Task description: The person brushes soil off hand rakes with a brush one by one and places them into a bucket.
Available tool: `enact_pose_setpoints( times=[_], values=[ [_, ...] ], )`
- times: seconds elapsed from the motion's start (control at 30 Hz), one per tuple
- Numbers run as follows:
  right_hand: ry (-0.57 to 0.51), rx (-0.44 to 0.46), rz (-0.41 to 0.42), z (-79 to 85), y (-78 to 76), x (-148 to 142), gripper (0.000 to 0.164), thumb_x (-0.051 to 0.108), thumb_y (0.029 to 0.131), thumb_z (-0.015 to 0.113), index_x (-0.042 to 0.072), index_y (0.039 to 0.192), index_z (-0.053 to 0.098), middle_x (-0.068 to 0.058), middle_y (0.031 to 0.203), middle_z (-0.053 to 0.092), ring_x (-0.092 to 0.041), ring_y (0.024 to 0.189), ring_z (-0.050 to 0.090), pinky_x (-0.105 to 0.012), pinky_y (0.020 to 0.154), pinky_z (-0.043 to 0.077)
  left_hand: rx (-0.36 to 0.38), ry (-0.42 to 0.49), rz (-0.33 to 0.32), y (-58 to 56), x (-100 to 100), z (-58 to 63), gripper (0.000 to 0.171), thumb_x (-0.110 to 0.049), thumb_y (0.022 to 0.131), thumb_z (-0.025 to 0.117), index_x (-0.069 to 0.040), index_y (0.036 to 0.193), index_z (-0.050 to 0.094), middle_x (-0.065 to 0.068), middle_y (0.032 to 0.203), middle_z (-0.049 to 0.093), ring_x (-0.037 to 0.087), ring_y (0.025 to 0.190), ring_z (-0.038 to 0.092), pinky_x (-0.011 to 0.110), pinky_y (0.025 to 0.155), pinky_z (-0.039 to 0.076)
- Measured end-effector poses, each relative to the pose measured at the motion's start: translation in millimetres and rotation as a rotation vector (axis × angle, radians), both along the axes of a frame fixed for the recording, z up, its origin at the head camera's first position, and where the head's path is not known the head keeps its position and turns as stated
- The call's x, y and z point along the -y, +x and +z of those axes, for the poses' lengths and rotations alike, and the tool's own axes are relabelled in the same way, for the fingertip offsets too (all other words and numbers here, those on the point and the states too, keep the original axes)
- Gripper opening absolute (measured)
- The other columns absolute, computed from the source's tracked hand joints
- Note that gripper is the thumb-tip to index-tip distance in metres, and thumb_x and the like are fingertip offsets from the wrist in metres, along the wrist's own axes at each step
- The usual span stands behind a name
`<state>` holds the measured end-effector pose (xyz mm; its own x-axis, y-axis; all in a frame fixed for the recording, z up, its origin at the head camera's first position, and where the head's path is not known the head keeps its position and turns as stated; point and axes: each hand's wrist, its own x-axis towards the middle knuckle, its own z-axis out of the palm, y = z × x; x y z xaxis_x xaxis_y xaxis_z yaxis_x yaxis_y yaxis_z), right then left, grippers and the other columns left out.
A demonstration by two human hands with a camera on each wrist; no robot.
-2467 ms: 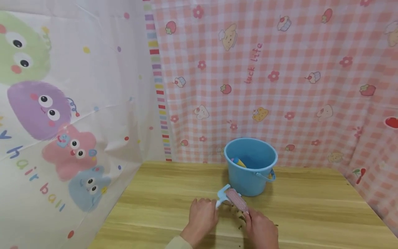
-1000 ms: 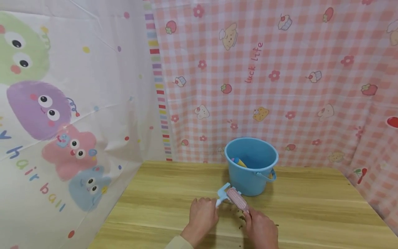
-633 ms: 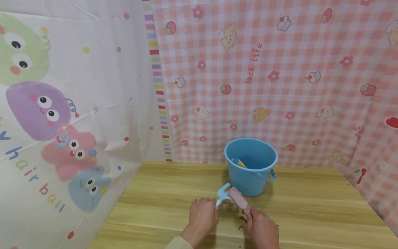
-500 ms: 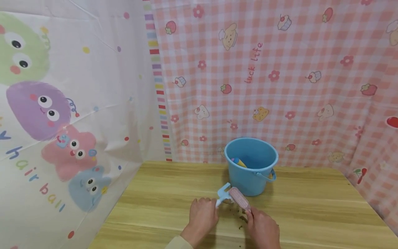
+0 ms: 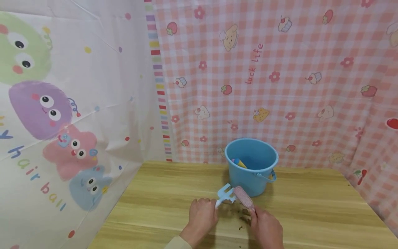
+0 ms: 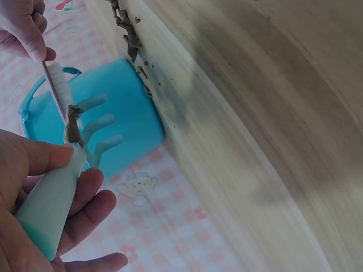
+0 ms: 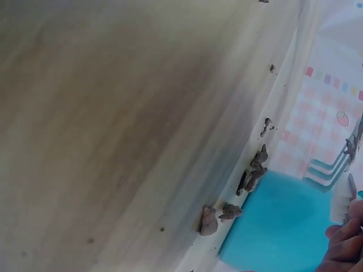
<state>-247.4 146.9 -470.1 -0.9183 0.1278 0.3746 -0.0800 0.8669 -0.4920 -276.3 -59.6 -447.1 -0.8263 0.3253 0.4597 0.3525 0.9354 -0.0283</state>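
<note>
My left hand (image 5: pixel 202 217) grips the pale handle of a light blue toy rake (image 5: pixel 224 193), tines raised over the table. In the left wrist view a brown clump (image 6: pixel 72 126) clings to the rake where handle and tines meet. My right hand (image 5: pixel 267 228) holds a pink brush (image 5: pixel 244 197) by its handle, the head just right of the tines. White bristles (image 6: pixel 60 82) face the rake in the left wrist view. Brown crumbly bits (image 7: pixel 253 173) lie on the wooden table (image 5: pixel 168 197) beneath both tools.
A blue bucket (image 5: pixel 246 181) stands just behind the tools, its handle hanging to the right. Inside it lies a yellow and blue item (image 5: pixel 239 163). A pink checked cloth (image 5: pixel 199 100) hangs behind the table, and a white printed cloth (image 5: pixel 109 90) on the left.
The brush has shifted right, off the rake's tines that it overlapped before, and my right hand moved right with it. My left hand and the rake have barely moved.
</note>
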Motion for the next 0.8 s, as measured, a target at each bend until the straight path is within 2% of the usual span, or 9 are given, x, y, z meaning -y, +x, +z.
enact_pose_setpoints(
  times=[0.17,0.27,0.37,0.47,0.6,0.67,0.8],
  values=[
    [-0.018,0.025,0.005,1.9,4.1,3.2,0.02,0.02,0.095,0.066,0.004,0.106,0.071,-0.012,0.086,0.07,-0.037,0.075,0.068,-0.053,0.057,0.05,0.023,-0.003,0.013,-1.5,1.8,-1.4,0.014,-0.025,0.08,0.075,-0.013,0.082,0.069,0.0,0.066,0.06,0.019,0.063,0.06,0.045,0.075,0.052],
    [-0.008,0.008,0.037,2.2,4.6,7.7,0.019,0.02,0.094,0.067,0.004,0.105,0.071,-0.013,0.09,0.071,-0.037,0.076,0.069,-0.052,0.057,0.05,0.004,0.007,0.005,-2.5,1.7,-0.2,0.013,-0.025,0.079,0.075,-0.013,0.081,0.068,0.0,0.065,0.06,0.019,0.062,0.059,0.043,0.072,0.052],
    [-0.009,-0.003,0.022,-0.8,3.7,7.4,0.021,0.02,0.094,0.068,0.004,0.108,0.071,-0.013,0.089,0.072,-0.037,0.073,0.069,-0.052,0.055,0.05,-0.013,0.023,0.0,-2.0,1.6,1.9,0.012,-0.024,0.078,0.075,-0.014,0.078,0.068,0.0,0.064,0.06,0.019,0.061,0.059,0.041,0.069,0.05],
    [-0.026,0.039,0.0,-2.2,1.5,4.0,0.024,0.02,0.094,0.068,0.003,0.111,0.071,-0.012,0.085,0.071,-0.036,0.07,0.068,-0.051,0.053,0.048,-0.008,0.036,0.007,-1.3,2.2,2.4,0.011,-0.022,0.078,0.075,-0.013,0.079,0.068,0.0,0.065,0.06,0.02,0.062,0.06,0.042,0.07,0.051],
    [-0.028,0.063,-0.008,-0.6,0.6,3.3,0.025,0.019,0.094,0.067,0.002,0.112,0.07,-0.013,0.084,0.07,-0.035,0.07,0.067,-0.051,0.054,0.048,-0.05,0.05,-0.011,-2.8,4.8,-1.9,0.011,-0.021,0.075,0.075,-0.013,0.077,0.067,0.001,0.064,0.059,0.02,0.06,0.058,0.044,0.07,0.051],
    [-0.025,0.042,-0.008,0.7,1.6,5.4,0.024,0.02,0.094,0.067,0.002,0.11,0.071,-0.012,0.085,0.071,-0.035,0.072,0.068,-0.051,0.056,0.049,-0.063,0.054,-0.014,-3.7,5.5,-2.7,0.012,-0.021,0.075,0.075,-0.013,0.077,0.067,0.001,0.063,0.059,0.02,0.06,0.058,0.044,0.069,0.051],
    [0.003,-0.042,0.053,1.7,6.0,12.4,0.021,0.019,0.093,0.069,0.003,0.106,0.071,-0.01,0.085,0.07,-0.033,0.071,0.068,-0.049,0.056,0.051,-0.063,0.051,-0.011,-5.0,3.3,-2.0,0.012,-0.021,0.076,0.075,-0.012,0.075,0.067,0.001,0.063,0.059,0.02,0.059,0.058,0.043,0.068,0.051]
  ],
)
